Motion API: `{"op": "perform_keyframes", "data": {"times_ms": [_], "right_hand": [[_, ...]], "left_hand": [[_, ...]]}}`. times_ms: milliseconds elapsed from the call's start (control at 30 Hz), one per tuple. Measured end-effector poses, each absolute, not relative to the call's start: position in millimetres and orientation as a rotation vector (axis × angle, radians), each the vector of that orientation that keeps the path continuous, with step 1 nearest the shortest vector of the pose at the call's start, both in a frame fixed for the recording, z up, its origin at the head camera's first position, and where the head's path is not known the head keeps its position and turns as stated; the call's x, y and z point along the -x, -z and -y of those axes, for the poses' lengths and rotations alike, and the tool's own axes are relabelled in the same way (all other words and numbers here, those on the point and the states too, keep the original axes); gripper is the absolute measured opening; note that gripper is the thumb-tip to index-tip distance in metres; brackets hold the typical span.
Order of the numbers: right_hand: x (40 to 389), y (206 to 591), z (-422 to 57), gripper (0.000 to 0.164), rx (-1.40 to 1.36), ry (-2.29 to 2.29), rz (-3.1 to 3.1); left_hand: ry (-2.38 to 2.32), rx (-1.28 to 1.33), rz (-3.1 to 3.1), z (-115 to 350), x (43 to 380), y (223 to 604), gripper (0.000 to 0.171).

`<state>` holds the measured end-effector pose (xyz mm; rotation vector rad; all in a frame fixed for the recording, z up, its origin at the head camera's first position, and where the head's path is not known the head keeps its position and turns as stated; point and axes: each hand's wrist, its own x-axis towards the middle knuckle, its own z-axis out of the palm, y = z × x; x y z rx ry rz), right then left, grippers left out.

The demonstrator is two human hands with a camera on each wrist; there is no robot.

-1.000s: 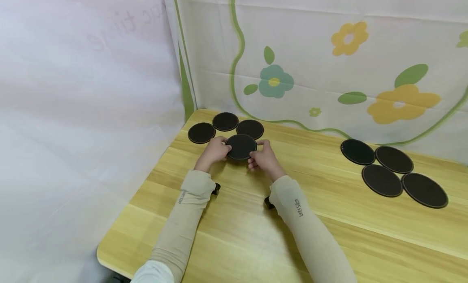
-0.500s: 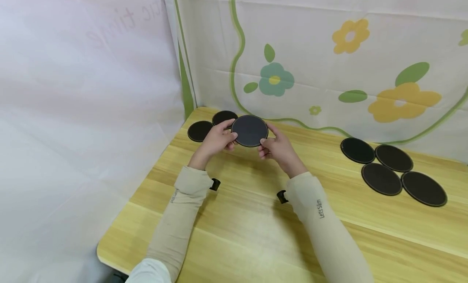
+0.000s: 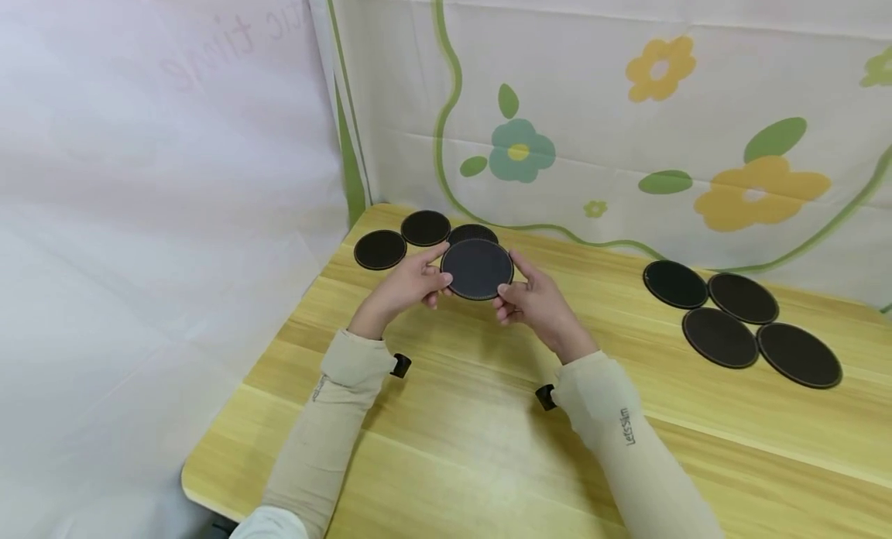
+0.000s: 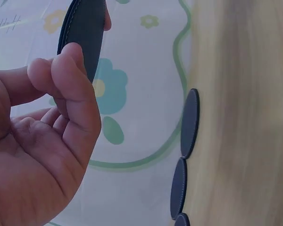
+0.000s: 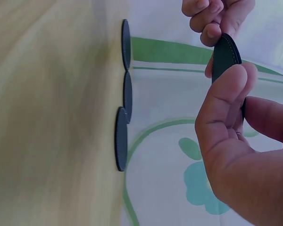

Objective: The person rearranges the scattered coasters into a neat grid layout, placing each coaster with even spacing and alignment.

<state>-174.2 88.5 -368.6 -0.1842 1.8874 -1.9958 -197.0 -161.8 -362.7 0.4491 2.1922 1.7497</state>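
Observation:
A round black leather coaster (image 3: 477, 269) with stitching round its edge is held up over the table, its face tilted toward the head camera. My left hand (image 3: 407, 285) pinches its left edge between thumb and fingers. On the opposite edge, my right hand (image 3: 538, 300) grips it the same way. Both wrist views show the held coaster (image 4: 87, 35) nearly edge-on, apart from the tabletop. Behind it lie three more coasters, the left one (image 3: 379, 249), the middle one (image 3: 426, 228) and the right one (image 3: 474, 234), which the held coaster partly covers.
Several black coasters (image 3: 719, 338) lie flat in a cluster on the right side of the wooden table (image 3: 453, 446). A white curtain (image 3: 585, 121) printed with flowers hangs along the table's back edge, and another white sheet (image 3: 160, 252) hangs at the left.
Both hands have raised the coaster from low over the table and shifted it slightly right. Over the last half second it has come a little lower in view. The other coasters stay put.

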Motion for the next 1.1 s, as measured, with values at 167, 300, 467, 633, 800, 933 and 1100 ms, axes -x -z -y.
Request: {"op": "perform_keyframes", "data": {"times_ms": [167, 300, 467, 633, 800, 933, 1100], "right_hand": [[166.3, 386.2, -83.5, 0.08, 0.156, 1.953, -1.904], [162.6, 402.3, -74.8, 0.079, 0.079, 1.892, -1.97], [160.0, 415.7, -62.3, 0.079, -0.019, 1.799, -2.05], [163.9, 421.4, -54.4, 0.078, -0.068, 1.723, -2.068], [170.3, 423.9, -47.9, 0.079, -0.077, 1.606, -2.106], [175.2, 425.5, -41.3, 0.078, -0.081, 1.55, -2.126], [178.2, 426.5, -34.4, 0.079, -0.116, 1.548, -2.121]], "left_hand": [[-1.662, -0.429, -2.22, 164.9, 193.4, 376.9, 0.065], [-1.588, -0.38, -2.235, 166.8, 191.4, 391.4, 0.065], [-1.504, -0.286, -2.251, 164.9, 190.4, 407.1, 0.066], [-1.4, -0.238, -2.302, 162.7, 189.8, 413.6, 0.067], [-1.273, -0.212, -2.338, 163.7, 191.8, 420.7, 0.071], [-1.239, -0.14, -2.338, 163.6, 192.0, 421.0, 0.071], [-1.206, -0.084, -2.352, 162.0, 191.5, 416.3, 0.069]]}}
